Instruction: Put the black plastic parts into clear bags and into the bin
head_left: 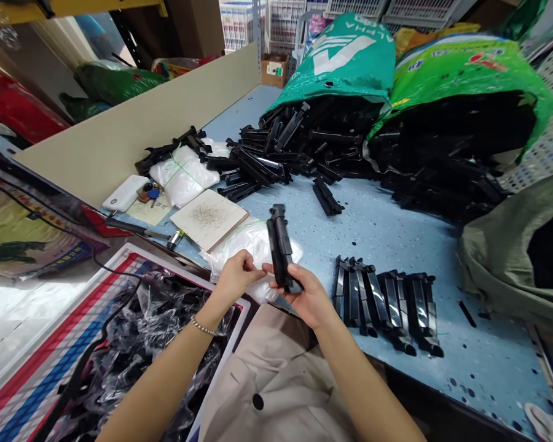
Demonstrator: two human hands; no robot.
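Observation:
My right hand [309, 299] grips the lower end of a long black plastic part [279, 242], which stands tilted above the near edge of the blue table [387, 239]. My left hand [238, 274] is pinched closed just left of that part, its fingertips almost touching the right hand; what it pinches is too small to make out. A white plastic bag [251, 242] lies right behind both hands. A row of several finished-looking black parts [387, 304] lies side by side to the right of my right hand.
A heap of loose black parts [276, 156] spills from a green sack [345, 58]; a second green sack [465, 80] and a grey-green bag [511, 252] sit right. A beige tile [209, 219], white bags [184, 175] and a power bank [125, 193] lie left. A bin of wrapped parts [133, 344] stands lower left.

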